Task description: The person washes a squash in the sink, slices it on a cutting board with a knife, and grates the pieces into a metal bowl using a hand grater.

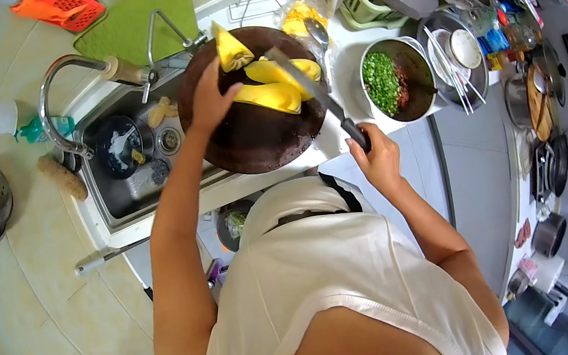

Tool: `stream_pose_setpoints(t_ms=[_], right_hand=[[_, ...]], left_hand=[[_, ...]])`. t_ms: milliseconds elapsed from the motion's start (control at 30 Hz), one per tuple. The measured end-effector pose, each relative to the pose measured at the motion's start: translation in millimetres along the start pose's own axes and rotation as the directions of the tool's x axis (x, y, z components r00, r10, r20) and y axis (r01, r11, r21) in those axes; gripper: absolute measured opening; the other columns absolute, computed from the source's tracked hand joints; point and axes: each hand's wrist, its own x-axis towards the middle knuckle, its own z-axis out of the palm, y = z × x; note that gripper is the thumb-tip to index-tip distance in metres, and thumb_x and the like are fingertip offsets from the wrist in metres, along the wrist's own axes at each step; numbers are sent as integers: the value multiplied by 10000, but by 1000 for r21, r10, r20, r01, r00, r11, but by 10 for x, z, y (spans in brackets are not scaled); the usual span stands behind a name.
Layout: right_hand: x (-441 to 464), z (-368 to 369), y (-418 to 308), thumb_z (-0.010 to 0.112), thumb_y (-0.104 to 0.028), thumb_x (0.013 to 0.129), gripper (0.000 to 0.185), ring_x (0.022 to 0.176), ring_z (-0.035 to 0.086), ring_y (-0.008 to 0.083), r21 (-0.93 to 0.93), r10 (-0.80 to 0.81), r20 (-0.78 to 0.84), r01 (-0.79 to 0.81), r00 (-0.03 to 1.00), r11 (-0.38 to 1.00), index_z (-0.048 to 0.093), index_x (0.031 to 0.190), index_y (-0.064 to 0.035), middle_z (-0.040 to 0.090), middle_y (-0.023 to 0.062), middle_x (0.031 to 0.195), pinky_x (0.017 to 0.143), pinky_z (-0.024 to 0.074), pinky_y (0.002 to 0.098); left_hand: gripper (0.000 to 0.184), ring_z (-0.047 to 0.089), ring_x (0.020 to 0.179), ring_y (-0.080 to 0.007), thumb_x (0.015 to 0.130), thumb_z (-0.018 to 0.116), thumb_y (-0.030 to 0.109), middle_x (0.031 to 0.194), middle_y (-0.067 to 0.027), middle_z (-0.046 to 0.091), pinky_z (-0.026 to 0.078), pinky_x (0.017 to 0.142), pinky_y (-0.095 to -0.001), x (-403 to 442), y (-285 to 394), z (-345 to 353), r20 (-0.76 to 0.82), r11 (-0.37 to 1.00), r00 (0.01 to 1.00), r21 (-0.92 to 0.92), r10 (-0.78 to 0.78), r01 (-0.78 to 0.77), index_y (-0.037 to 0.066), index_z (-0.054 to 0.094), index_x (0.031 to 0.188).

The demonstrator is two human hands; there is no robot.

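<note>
A round dark brown cutting board (255, 144) lies across the right side of the sink. Several yellow squash pieces rest on it: an upright wedge (232, 48) with a seedy hollow at the back, and long curved pieces (270, 96) in the middle. My left hand (210, 101) is over the board's left side, fingers stretched and thumb apart, beside the wedge and close to the front piece. My right hand (376, 153) grips the black handle of a kitchen knife (314, 88). Its blade slants up and left across the right-hand squash pieces.
Left of the board, the sink (107, 209) holds a dark bowl (119, 147) under a curved faucet (47, 105). To the right stands a pot (422, 98) with chopped greens and minced meat. Behind are a bag of yellow bits (301, 16), a spoon and a green mat (135, 25).
</note>
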Motion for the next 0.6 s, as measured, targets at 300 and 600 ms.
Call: stream_pose_setpoints(t_ms=[300,600], right_hand=[[1408,698,-14,610,-191,878,312,807,642,413,-87,-152,46,155,987,984,577,1137,-19,649,239,958,714,513,481],[2108,1281,506,624,-202,863,441,955,627,380,-170,-283,402,374,871,911,506,1265,-65,636,198,1096,811,500,474]], left_hand=[[784,508,1101,-336,644,812,371,1137,-155,555,307,1058,-487,-420,190,380,183,918,979,365,90,-152,46,499,1285],[509,638,909,-389,724,757,394,991,-200,657,488,790,-472,-1022,451,123,202,889,866,106,-457,445,38,576,1041]])
